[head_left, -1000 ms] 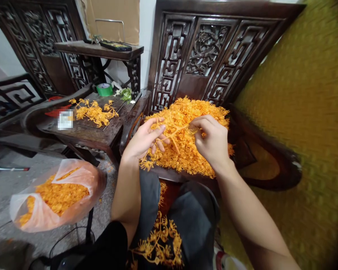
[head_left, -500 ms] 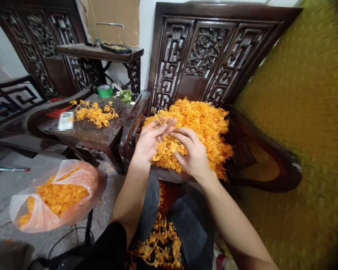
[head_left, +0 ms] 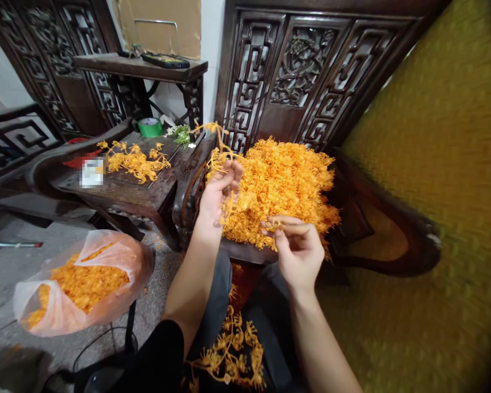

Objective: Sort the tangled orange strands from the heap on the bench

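Orange plastic sprig (head_left: 219, 150) — a branching stem w/ small flower heads — is pinched in the left hand (head_left: 219, 194), which has lifted since half a sec ago: then both hands met low over the heap, now the left is raised at the heap's left edge, stem sticking up past the fingertips toward the carved chair back (head_left: 298, 71). Left fingers are curled shut round the sprig's lower part; more orange bits hang under the palm.

The right hand (head_left: 298, 251) has pulled away down and toward the body, now at the heap's near edge. Thumb and forefinger are closed on a small orange piece (head_left: 275, 224), other fingers loosely bent. Hands are apart now, no longer touching.

The heap (head_left: 286, 180) of same orange flower pieces fills the dark wood chair seat, right up against the chair back. Left of the heap, past the chair arm, a dark side table (head_left: 123, 188) carries a smaller bunch of sprigs (head_left: 133, 158), a green tape roll (head_left: 150, 126) at its far end — all unchanged. Further left and nearer than the heap, a clear plastic bag (head_left: 82, 284) w/ loose orange bits sits on the floor. Nearer than the heap, more sprigs (head_left: 229, 355) lie on the person's lap.
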A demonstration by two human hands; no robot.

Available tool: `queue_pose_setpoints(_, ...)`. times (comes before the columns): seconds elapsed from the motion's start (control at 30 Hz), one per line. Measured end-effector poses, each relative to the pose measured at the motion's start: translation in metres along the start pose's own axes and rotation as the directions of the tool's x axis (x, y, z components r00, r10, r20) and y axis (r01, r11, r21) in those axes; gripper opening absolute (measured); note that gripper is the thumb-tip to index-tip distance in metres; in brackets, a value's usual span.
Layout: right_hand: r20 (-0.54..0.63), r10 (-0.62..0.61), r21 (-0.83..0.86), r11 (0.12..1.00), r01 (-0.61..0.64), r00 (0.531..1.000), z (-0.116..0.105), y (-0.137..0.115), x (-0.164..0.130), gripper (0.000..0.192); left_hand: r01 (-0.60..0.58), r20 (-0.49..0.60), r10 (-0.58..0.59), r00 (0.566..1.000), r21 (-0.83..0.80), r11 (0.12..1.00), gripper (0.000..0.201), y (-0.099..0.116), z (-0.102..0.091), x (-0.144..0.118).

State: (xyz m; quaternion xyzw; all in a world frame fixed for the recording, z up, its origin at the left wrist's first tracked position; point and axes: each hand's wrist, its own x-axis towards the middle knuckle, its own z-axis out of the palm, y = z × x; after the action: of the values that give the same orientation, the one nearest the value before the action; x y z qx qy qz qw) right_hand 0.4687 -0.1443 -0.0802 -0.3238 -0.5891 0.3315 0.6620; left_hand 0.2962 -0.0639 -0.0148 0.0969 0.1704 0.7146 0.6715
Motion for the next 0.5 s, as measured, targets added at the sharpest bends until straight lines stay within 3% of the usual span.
queue_pose_setpoints(0.1,0.039,0.069,0.013,0.997,-0.07,0.997,0.009,0.001,0.023,0.011,0.127,0.141,-0.115,0.983,-0.08,0.989,0.033,-0.002,0.005,-0.008)
queue_pose_setpoints(0.2,0.127,0.087,-0.129,0.989,-0.07,0.988,0.024,0.002,0.039,0.018,0.152,0.212,-0.127,0.969,-0.107,0.983,0.034,-0.007,0.006,-0.012)
queue_pose_setpoints(0.3,0.154,0.035,-0.242,0.97,0.003,0.987,0.036,0.0,0.044,0.029,0.115,0.243,-0.088,0.966,-0.097,0.989,0.034,-0.01,0.003,-0.012)
queue_pose_setpoints(0.5,0.22,-0.084,-0.181,0.975,0.126,0.972,0.036,-0.001,0.041,0.049,-0.032,0.166,0.029,0.986,0.014,0.999,0.025,-0.011,0.004,-0.008)
